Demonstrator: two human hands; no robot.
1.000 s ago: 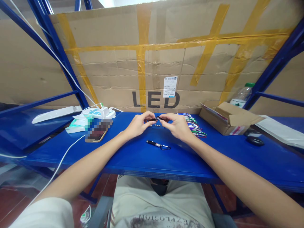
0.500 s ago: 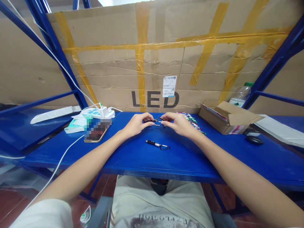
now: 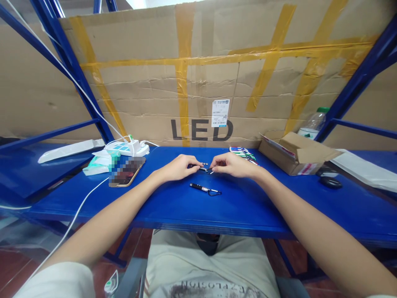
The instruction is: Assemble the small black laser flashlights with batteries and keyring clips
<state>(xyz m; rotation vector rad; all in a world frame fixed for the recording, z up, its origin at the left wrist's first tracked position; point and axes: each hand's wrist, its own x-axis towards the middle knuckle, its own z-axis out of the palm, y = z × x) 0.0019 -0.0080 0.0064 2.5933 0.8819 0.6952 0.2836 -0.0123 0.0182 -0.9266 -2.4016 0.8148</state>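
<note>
My left hand [image 3: 179, 167] and my right hand [image 3: 231, 164] meet low over the blue table [image 3: 235, 207], fingers pinched on the two ends of a small black keychain flashlight [image 3: 201, 168]. Just behind it lie a few tiny button cells [image 3: 204, 164]. A second black keychain flashlight [image 3: 205, 189] with a carabiner clip lies on the table just in front of my hands. A row of several coloured keychain flashlights [image 3: 243, 153] lies behind my right hand.
An open cardboard box [image 3: 296, 157] and a water bottle [image 3: 312, 126] stand at the right, with a black mouse [image 3: 331, 182] beside them. At the left are a phone [image 3: 125, 174], a power strip [image 3: 126, 147] with white cables and a tissue pack [image 3: 99, 164]. A taped cardboard sheet [image 3: 201, 82] walls the back.
Both hands have lowered toward the table with the small flashlight still between them. The flashlight lying in front has not moved.
</note>
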